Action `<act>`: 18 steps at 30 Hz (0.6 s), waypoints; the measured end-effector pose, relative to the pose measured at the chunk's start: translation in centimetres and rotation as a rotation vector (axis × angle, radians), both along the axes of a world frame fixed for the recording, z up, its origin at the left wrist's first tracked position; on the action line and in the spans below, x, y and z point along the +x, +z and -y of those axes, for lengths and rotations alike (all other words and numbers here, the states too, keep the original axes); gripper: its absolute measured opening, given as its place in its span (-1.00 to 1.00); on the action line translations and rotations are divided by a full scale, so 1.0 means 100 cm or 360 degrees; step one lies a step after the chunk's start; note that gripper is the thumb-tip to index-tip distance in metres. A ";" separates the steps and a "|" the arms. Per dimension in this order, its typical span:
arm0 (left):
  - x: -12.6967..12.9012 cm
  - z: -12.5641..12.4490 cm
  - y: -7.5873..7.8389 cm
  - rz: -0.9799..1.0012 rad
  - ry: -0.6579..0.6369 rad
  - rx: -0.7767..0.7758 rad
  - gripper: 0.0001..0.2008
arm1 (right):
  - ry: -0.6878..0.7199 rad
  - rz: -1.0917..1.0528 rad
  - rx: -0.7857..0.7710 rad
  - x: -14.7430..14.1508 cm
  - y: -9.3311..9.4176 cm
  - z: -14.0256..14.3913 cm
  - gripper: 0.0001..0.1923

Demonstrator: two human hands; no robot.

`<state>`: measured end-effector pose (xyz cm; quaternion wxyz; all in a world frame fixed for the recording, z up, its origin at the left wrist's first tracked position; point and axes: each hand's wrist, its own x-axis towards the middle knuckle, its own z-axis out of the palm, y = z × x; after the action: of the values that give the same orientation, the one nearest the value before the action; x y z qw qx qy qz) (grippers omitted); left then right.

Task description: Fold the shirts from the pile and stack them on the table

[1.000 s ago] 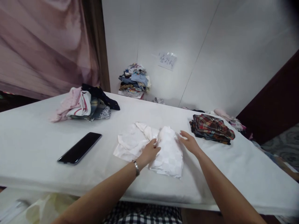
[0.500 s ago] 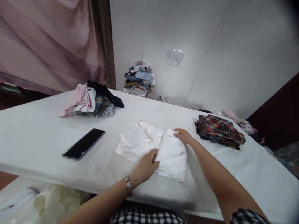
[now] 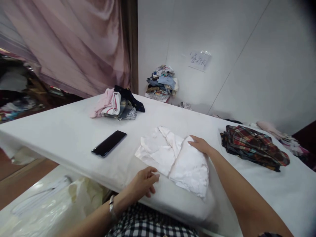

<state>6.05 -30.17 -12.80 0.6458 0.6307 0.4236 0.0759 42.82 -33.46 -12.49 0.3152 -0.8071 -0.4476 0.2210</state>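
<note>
A white garment (image 3: 172,158) lies partly folded on the white-covered table (image 3: 61,131) in front of me. My right hand (image 3: 201,144) rests flat on the garment's upper right fold, fingers apart. Near the table's front edge sits my left hand (image 3: 143,182), fingers loosely curled on the cloth cover, just left of the garment's lower corner and holding nothing. A metal bracelet is on my left wrist.
A black phone (image 3: 109,143) lies left of the garment. A folded plaid shirt (image 3: 251,146) sits at the right. A heap of mixed clothes (image 3: 116,104) is at the back left, another pile (image 3: 161,82) by the wall. A plastic bag (image 3: 61,204) lies below the table.
My left hand has slid off the garment back toward the table's front edge. My right hand moved onto the garment's top fold. The view has shifted left.
</note>
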 end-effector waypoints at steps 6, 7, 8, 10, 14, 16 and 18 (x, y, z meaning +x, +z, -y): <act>0.006 0.024 -0.002 0.0406 0.0209 -0.0916 -0.39 | 0.0256 0.0060 -0.0025 -0.010 0.008 -0.018 -0.29; 0.009 0.026 -0.002 0.0452 0.0207 -0.0977 -0.43 | 0.0281 0.0073 -0.0021 -0.010 0.009 -0.022 -0.28; 0.011 0.028 -0.001 0.0484 0.0200 -0.1030 -0.47 | 0.0312 0.0091 -0.0028 -0.010 0.010 -0.025 -0.28; 0.014 0.031 -0.001 0.0513 0.0182 -0.1121 -0.54 | 0.0387 0.0150 -0.0087 -0.009 0.010 -0.033 -0.29; 0.017 0.030 -0.003 0.0530 0.0183 -0.1228 -0.56 | 0.0522 0.0360 -0.0219 -0.009 0.006 -0.044 -0.30; 0.020 0.028 -0.002 0.0546 0.0199 -0.1216 -0.57 | 0.0513 0.0415 -0.0235 -0.010 0.004 -0.046 -0.30; 0.026 0.025 -0.001 0.0565 0.0195 -0.1206 -0.59 | 0.0481 0.0414 -0.0288 -0.011 0.003 -0.048 -0.34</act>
<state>8.63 -32.62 -12.86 0.8893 0.2995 0.3404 0.0603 41.72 -28.66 -12.20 0.1443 -0.7775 -0.5788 0.1991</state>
